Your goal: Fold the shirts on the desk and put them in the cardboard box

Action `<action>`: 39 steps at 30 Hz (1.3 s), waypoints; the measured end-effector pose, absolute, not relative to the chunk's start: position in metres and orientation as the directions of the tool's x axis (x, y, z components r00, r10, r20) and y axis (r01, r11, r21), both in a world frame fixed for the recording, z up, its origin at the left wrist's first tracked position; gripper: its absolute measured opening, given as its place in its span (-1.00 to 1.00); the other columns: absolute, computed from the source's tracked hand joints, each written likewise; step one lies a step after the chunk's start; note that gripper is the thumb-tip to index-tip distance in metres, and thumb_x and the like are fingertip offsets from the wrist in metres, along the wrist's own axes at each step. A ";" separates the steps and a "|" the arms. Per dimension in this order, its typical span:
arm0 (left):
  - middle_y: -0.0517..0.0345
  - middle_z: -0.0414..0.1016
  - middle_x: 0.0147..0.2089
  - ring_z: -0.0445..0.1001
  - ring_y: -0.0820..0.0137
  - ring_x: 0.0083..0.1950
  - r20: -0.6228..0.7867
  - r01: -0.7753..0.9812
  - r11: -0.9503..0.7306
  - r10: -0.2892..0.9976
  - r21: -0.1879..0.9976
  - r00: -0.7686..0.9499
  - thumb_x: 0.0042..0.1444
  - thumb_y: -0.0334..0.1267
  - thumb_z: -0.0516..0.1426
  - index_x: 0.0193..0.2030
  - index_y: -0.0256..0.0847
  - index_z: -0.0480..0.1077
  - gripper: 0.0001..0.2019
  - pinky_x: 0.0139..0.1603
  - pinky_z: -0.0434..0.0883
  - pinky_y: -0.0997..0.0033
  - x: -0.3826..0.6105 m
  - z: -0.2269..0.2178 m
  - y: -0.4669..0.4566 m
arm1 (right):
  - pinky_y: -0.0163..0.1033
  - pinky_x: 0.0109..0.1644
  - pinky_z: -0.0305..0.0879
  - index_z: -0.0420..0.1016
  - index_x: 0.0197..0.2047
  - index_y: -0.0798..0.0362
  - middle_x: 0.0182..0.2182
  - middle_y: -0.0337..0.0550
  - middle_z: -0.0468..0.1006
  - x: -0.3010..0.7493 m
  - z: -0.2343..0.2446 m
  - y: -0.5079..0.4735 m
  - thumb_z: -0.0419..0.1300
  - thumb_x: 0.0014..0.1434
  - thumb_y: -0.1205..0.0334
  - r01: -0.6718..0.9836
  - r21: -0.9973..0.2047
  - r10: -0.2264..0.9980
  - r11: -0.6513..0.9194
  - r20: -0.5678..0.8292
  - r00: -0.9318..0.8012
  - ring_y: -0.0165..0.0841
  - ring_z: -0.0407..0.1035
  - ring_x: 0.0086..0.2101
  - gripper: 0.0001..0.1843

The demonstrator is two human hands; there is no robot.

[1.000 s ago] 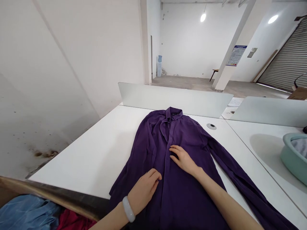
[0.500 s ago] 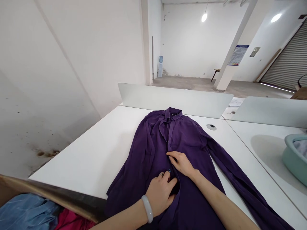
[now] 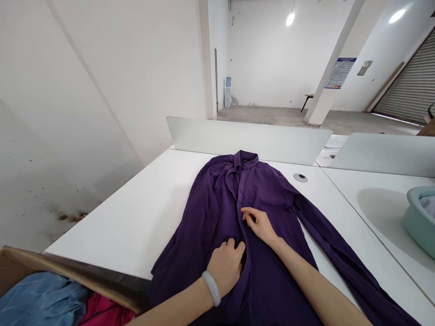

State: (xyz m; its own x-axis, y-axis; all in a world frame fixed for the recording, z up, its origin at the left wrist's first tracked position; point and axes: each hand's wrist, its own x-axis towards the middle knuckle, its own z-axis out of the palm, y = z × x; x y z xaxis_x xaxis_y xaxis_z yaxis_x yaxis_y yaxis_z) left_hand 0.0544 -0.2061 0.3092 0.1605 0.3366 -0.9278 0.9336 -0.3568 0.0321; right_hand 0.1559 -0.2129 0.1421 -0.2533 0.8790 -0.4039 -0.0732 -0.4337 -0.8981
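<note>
Shirt (image 3: pixel 272 194): purple, spread flat on white counter (image 3: pixel 142 217) beneath both hands, collar at far end.
Left hand (image 3: pixel 227 267): fingers curled, gripping front opening edge.
Right hand (image 3: pixel 260 222): just beyond left, pinching placket.
Basin (image 3: pixel 418 222): well right of hands.

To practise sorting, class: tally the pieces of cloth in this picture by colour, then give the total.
Purple shirt: 1
Blue cloth: 1
Red cloth: 1
Pale grey cloth in the green basin: 1
Total: 4
</note>
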 end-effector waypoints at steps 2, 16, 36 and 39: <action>-0.08 0.40 -0.11 0.48 0.13 -0.14 -0.926 0.938 -0.345 0.345 0.024 0.150 0.10 -0.41 0.01 0.00 -0.23 0.29 -0.70 -0.26 0.49 0.17 0.057 0.310 -0.206 | -0.31 -0.34 0.31 0.50 -0.11 0.09 -0.40 -0.17 0.54 0.156 0.142 -0.213 0.01 0.18 0.29 -0.077 -0.905 0.886 -0.419 -0.389 -0.252 -0.42 0.40 -0.44 -0.71; -0.02 0.44 -0.19 0.50 0.22 -0.21 -0.927 0.973 -0.229 0.355 0.039 0.121 0.06 -0.49 -0.04 -0.08 -0.25 0.34 -0.70 -0.21 0.44 0.25 0.043 0.308 -0.194 | -0.29 -0.24 0.33 0.50 -0.25 0.06 -0.36 -0.18 0.56 0.158 0.144 -0.212 0.04 0.09 0.41 -0.056 -0.942 0.915 -0.331 -0.306 -0.262 -0.40 0.42 -0.37 -0.76; 0.14 0.36 -0.29 0.36 0.40 -0.29 -0.865 0.968 0.111 0.481 0.223 0.144 0.08 -0.47 -0.11 -0.35 -0.21 0.35 -0.76 -0.20 0.28 0.38 0.023 0.312 -0.188 | -0.32 -0.31 0.32 0.52 -0.21 0.05 -0.32 -0.16 0.55 0.157 0.143 -0.212 0.05 0.13 0.39 -0.035 -0.952 0.912 -0.304 -0.280 -0.299 -0.41 0.40 -0.38 -0.75; 0.16 0.35 -0.31 0.35 0.41 -0.29 -0.856 0.960 0.147 0.499 0.238 0.135 0.10 -0.42 -0.08 -0.40 -0.20 0.29 -0.83 -0.21 0.28 0.40 0.023 0.316 -0.185 | -0.32 -0.30 0.32 0.52 -0.21 0.05 -0.32 -0.15 0.55 0.157 0.144 -0.212 0.05 0.13 0.39 -0.035 -0.952 0.911 -0.305 -0.281 -0.302 -0.41 0.40 -0.37 -0.75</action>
State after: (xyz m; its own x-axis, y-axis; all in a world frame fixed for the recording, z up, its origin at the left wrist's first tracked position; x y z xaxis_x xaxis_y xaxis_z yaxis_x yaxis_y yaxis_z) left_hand 0.0225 -0.1853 0.3156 0.1351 0.4993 -0.8558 0.9601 0.1475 0.2376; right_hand 0.1572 -0.2119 0.1435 -0.3020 0.9108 -0.2814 -0.0346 -0.3054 -0.9516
